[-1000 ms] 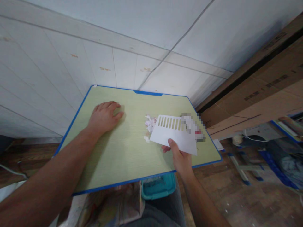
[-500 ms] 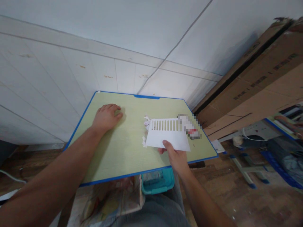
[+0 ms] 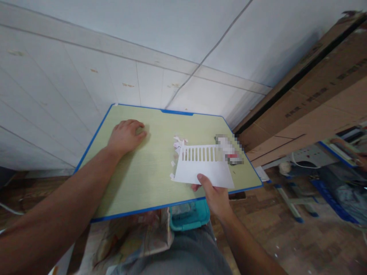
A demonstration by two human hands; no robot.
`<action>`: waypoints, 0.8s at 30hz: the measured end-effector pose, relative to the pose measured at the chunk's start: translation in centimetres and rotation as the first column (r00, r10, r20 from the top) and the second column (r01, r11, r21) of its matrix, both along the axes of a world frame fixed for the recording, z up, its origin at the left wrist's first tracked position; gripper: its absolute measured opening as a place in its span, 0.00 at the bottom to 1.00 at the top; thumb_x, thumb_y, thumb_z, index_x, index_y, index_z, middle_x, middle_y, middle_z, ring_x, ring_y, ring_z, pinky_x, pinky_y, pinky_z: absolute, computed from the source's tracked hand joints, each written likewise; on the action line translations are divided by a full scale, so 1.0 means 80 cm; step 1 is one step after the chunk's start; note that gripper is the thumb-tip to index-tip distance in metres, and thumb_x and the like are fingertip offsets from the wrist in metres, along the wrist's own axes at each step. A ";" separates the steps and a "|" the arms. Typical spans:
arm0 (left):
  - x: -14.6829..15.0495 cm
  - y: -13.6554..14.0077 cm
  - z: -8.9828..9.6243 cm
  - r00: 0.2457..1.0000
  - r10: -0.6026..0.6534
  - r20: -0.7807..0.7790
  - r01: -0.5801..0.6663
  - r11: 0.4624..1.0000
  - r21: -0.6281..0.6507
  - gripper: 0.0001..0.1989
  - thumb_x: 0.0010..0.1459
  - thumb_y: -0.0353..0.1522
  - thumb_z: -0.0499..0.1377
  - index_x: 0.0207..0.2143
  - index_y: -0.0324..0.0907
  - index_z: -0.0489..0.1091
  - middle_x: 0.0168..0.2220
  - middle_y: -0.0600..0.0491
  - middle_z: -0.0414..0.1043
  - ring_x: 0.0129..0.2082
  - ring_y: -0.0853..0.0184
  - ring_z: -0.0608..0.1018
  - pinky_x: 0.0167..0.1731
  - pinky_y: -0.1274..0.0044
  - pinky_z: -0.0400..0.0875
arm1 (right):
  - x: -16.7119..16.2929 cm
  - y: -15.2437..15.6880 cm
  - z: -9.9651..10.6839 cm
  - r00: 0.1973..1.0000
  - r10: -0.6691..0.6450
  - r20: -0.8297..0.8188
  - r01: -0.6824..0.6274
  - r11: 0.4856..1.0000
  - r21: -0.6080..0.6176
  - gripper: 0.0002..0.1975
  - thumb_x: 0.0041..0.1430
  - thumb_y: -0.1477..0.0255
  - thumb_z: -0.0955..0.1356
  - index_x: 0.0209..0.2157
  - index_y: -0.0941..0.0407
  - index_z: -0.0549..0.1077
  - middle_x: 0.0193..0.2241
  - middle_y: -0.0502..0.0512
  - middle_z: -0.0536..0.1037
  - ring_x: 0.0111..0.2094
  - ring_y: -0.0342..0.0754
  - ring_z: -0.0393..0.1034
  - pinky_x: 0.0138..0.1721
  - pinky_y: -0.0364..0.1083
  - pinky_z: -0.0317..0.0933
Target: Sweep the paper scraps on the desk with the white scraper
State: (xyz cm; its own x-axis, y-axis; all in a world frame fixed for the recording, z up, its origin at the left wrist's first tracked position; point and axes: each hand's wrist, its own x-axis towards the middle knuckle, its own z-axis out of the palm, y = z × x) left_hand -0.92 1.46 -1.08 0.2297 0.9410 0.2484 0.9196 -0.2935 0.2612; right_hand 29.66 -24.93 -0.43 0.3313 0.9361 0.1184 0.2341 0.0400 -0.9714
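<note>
My right hand point(image 3: 213, 193) pinches the near edge of a white sheet of paper point(image 3: 200, 172), thumb on top and fingers underneath. A row of several narrow slots is cut through the sheet's far half. On the left part of the pale green tabletop point(image 3: 151, 172), my left hand point(image 3: 126, 135) rests with its fingers curved and its thumb apart, holding nothing that I can see. White paper scraps point(image 3: 180, 144) lie just beyond and left of the sheet. A pixelated item point(image 3: 229, 149) with a red patch is at the sheet's right; its kind is obscured.
A turquoise plastic container point(image 3: 190, 215) sits below the table's near edge, over my lap. Large cardboard boxes point(image 3: 301, 99) lean at the right. A white wall point(image 3: 114, 72) with a grey cable point(image 3: 212, 49) stands behind the table. Another desk is at far right.
The sheet in my right hand has come slightly nearer to me, uncovering more of the scraps. My left hand stays at about the same place on the table. The view has shifted a little.
</note>
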 end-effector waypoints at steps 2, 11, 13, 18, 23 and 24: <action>-0.001 0.001 0.000 1.000 -0.001 0.003 0.001 1.000 -0.002 0.25 0.74 0.47 0.56 0.63 0.48 0.83 0.71 0.44 0.83 0.74 0.46 0.78 0.74 0.59 0.71 | -0.003 0.002 0.000 1.000 -0.014 -0.015 0.014 0.999 0.029 0.26 0.72 0.50 0.77 0.23 0.48 0.80 0.24 0.56 0.86 0.32 0.60 0.86 0.47 0.58 0.84; 0.005 -0.001 0.004 1.000 0.024 0.019 -0.024 1.000 -0.001 0.27 0.72 0.46 0.58 0.64 0.47 0.84 0.71 0.43 0.83 0.73 0.44 0.79 0.74 0.55 0.71 | -0.006 0.025 -0.007 0.994 -0.037 -0.107 0.035 0.999 -0.023 0.24 0.66 0.45 0.79 0.29 0.51 0.83 0.25 0.58 0.88 0.26 0.56 0.83 0.36 0.55 0.82; 0.006 -0.001 0.004 0.999 0.028 0.015 -0.028 1.000 -0.001 0.27 0.73 0.46 0.58 0.65 0.48 0.84 0.72 0.43 0.83 0.74 0.44 0.79 0.74 0.56 0.71 | -0.010 0.031 -0.010 0.993 -0.036 -0.108 0.034 0.999 -0.023 0.26 0.65 0.44 0.80 0.29 0.51 0.83 0.26 0.58 0.88 0.25 0.55 0.82 0.36 0.54 0.82; 0.005 0.000 0.004 1.000 0.021 0.017 -0.021 1.000 -0.003 0.29 0.74 0.47 0.55 0.65 0.46 0.84 0.72 0.43 0.83 0.74 0.46 0.79 0.75 0.58 0.71 | -0.012 0.032 -0.008 0.980 -0.143 -0.136 0.152 0.987 0.058 0.26 0.66 0.42 0.79 0.32 0.51 0.83 0.26 0.57 0.88 0.26 0.55 0.82 0.34 0.53 0.80; 0.003 0.002 0.006 1.000 0.002 0.027 -0.002 1.000 -0.014 0.29 0.73 0.46 0.54 0.63 0.44 0.86 0.70 0.43 0.85 0.72 0.49 0.81 0.76 0.62 0.71 | -0.010 0.005 -0.004 0.985 -0.117 -0.124 0.121 0.992 0.030 0.24 0.65 0.45 0.80 0.30 0.51 0.82 0.25 0.57 0.88 0.24 0.55 0.82 0.31 0.53 0.81; 0.003 0.003 0.006 1.000 0.001 0.031 0.000 1.000 -0.019 0.29 0.73 0.46 0.54 0.63 0.44 0.86 0.70 0.43 0.85 0.72 0.49 0.82 0.76 0.63 0.71 | -0.010 0.000 -0.007 0.988 -0.099 -0.117 0.102 0.995 0.020 0.24 0.66 0.45 0.79 0.30 0.50 0.81 0.25 0.57 0.88 0.25 0.56 0.83 0.32 0.53 0.81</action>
State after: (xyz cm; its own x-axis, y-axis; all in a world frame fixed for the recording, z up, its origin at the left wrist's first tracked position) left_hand -0.69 1.71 -0.57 0.2218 0.9457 0.2375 0.9109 -0.2879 0.2956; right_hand 28.85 -24.96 -1.01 0.4366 0.8943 0.0979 0.1243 0.0478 -0.9911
